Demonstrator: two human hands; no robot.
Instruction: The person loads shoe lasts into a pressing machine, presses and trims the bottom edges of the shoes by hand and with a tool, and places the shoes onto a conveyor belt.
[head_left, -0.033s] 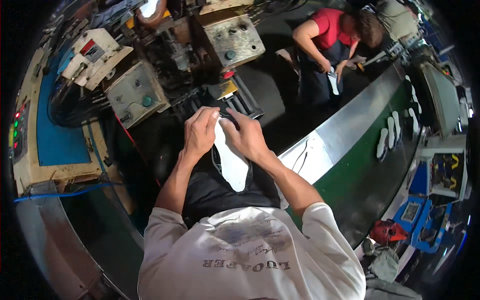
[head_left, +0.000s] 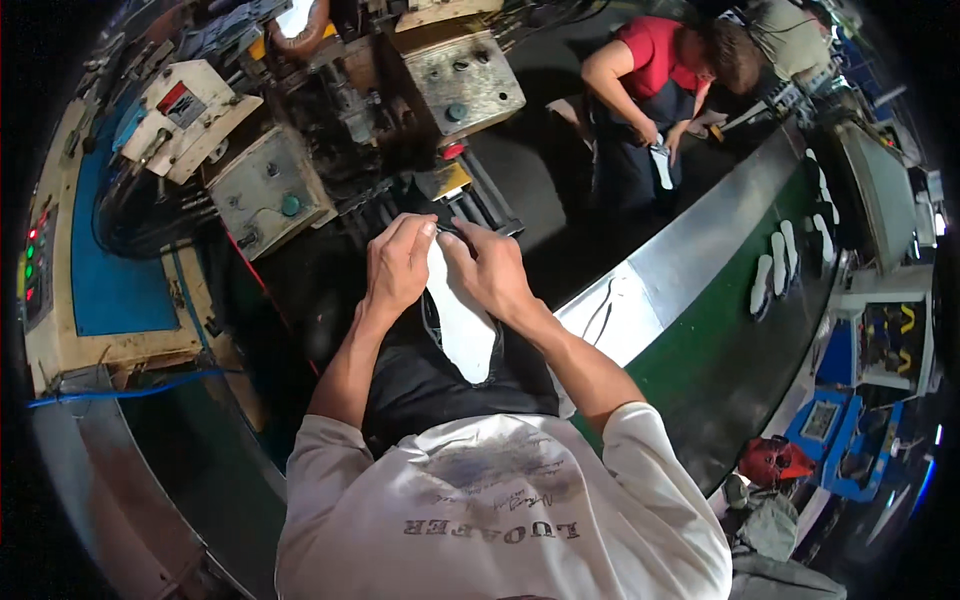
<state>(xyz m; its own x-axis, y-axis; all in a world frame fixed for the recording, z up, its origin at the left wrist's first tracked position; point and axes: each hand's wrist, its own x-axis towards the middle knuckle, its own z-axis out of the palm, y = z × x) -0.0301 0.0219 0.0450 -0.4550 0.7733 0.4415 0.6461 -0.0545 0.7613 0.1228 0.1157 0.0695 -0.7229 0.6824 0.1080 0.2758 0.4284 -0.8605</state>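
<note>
A dark shoe upper with a long white insole (head_left: 464, 325) facing up lies over my lap, its broad end toward me. My left hand (head_left: 400, 262) is closed around the far, narrow end on the left side, fingers curled over the dark edge. From the right, my right hand (head_left: 490, 272) grips that same end, its thumb lying along the insole. The fingertips of both hands come close together at the far tip. What lies under the insole is mostly hidden.
Ahead stands a machine with two metal control boxes (head_left: 465, 85). On my right runs a green conveyor belt (head_left: 690, 345) with a metal edge (head_left: 625, 310), carrying several white-soled shoe pieces (head_left: 778, 262). Beyond it, a co-worker in red (head_left: 655, 60) holds a similar piece. A blue-topped bench (head_left: 125, 260) is at left.
</note>
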